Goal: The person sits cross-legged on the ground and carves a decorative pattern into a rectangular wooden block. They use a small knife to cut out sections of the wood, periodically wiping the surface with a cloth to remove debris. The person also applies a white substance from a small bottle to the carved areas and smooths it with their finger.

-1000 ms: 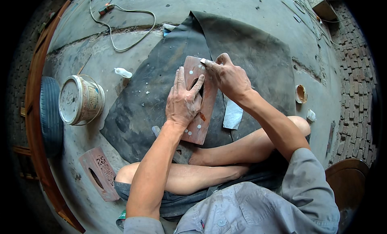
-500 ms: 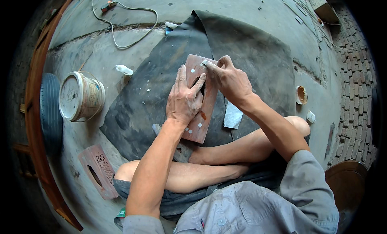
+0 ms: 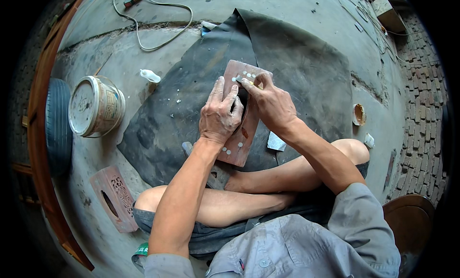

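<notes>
Bending both hands to the same piece, the person works on a reddish slotted box (image 3: 249,124), which lies on a dark mat (image 3: 306,62) directly beneath the grip. The left hand (image 3: 221,116) presses on its left side, thumb parted from the fingers near the slot; whether they clamp the wood, I cannot tell. The right hand (image 3: 273,104) has its fingertips pinched together on a small grey scrap (image 3: 239,79), mostly hidden, against the box's far end, close by pale round dots.

Below the right wrist lies a pale sheet (image 3: 276,142), just beside the box. Well to the left of the hands stand a lidded pail (image 3: 82,105) and, beyond it, a white bottle (image 3: 150,76). Nearer the person's knee, down left of the grip, rests a second slotted box (image 3: 118,196) with fretwork.
</notes>
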A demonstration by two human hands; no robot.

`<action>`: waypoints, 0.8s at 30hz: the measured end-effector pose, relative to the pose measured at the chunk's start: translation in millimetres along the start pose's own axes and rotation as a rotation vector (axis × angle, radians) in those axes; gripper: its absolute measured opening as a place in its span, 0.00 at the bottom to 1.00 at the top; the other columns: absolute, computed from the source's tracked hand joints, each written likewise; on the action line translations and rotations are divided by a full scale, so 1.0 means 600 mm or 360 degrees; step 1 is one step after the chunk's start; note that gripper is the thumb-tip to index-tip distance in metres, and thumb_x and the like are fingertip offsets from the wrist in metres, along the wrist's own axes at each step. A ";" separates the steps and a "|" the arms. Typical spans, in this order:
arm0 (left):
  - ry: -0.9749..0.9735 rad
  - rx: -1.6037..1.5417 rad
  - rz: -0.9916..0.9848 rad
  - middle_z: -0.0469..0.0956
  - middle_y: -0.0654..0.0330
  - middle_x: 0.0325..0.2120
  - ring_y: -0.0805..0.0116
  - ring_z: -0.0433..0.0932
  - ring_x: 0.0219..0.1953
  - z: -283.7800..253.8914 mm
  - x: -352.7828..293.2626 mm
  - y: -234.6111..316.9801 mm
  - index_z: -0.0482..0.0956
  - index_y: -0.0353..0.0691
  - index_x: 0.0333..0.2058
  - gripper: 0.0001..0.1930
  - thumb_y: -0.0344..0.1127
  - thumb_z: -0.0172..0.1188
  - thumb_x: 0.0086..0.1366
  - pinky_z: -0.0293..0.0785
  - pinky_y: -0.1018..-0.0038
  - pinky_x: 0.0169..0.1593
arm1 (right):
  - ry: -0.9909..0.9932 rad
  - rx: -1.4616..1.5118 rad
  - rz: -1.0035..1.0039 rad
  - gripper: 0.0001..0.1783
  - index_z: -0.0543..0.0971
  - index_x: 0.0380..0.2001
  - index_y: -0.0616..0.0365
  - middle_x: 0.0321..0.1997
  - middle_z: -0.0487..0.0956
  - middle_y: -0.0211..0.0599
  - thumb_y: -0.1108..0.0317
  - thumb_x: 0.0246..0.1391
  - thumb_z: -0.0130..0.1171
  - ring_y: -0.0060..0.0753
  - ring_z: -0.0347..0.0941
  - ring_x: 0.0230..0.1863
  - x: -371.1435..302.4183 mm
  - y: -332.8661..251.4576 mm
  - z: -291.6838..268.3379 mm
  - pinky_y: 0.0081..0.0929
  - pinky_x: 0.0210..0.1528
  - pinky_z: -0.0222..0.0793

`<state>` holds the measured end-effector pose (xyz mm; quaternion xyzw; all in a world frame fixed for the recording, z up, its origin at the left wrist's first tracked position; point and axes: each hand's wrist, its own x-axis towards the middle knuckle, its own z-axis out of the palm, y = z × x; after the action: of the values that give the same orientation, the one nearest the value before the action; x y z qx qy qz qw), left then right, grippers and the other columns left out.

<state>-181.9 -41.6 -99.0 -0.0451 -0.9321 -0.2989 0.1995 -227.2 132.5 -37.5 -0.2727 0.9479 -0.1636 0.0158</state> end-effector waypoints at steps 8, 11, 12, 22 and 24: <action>-0.0008 0.0035 0.0020 0.74 0.33 0.63 0.39 0.79 0.61 0.000 0.001 0.003 0.87 0.38 0.55 0.20 0.36 0.64 0.65 0.79 0.57 0.62 | 0.0040 -0.0011 0.0013 0.26 0.78 0.64 0.49 0.56 0.76 0.47 0.71 0.62 0.58 0.55 0.86 0.44 -0.001 -0.001 0.009 0.45 0.43 0.85; -0.0027 0.0049 0.0017 0.74 0.32 0.63 0.38 0.79 0.62 0.000 -0.001 0.003 0.87 0.38 0.55 0.20 0.36 0.63 0.65 0.79 0.57 0.62 | 0.0002 -0.0002 0.0039 0.26 0.78 0.64 0.49 0.56 0.77 0.46 0.71 0.62 0.57 0.55 0.86 0.45 -0.007 -0.004 0.006 0.45 0.43 0.85; -0.0021 0.0057 0.0026 0.74 0.32 0.63 0.38 0.79 0.62 0.001 0.000 0.003 0.87 0.38 0.55 0.20 0.36 0.63 0.65 0.79 0.57 0.62 | 0.0032 -0.0012 0.0022 0.26 0.78 0.64 0.49 0.56 0.77 0.46 0.71 0.62 0.57 0.55 0.86 0.45 -0.003 -0.002 0.010 0.46 0.43 0.85; 0.0002 0.0070 0.0045 0.74 0.33 0.64 0.40 0.79 0.62 0.000 0.002 0.003 0.87 0.39 0.55 0.21 0.37 0.63 0.65 0.80 0.58 0.62 | 0.0080 0.0009 0.0058 0.28 0.78 0.65 0.49 0.57 0.76 0.46 0.70 0.60 0.60 0.57 0.86 0.45 0.005 -0.011 0.018 0.48 0.44 0.85; -0.0045 0.0029 0.0024 0.73 0.30 0.63 0.37 0.77 0.63 0.000 0.000 0.003 0.86 0.37 0.56 0.21 0.37 0.62 0.66 0.79 0.57 0.63 | 0.0067 0.0001 0.0054 0.29 0.78 0.65 0.48 0.57 0.76 0.47 0.69 0.59 0.60 0.57 0.86 0.45 0.001 -0.013 0.016 0.47 0.44 0.85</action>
<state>-181.7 -40.4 -97.8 -0.0544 -0.9371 -0.2883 0.1891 -222.7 123.3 -44.2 -0.2530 0.9525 -0.1695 -0.0012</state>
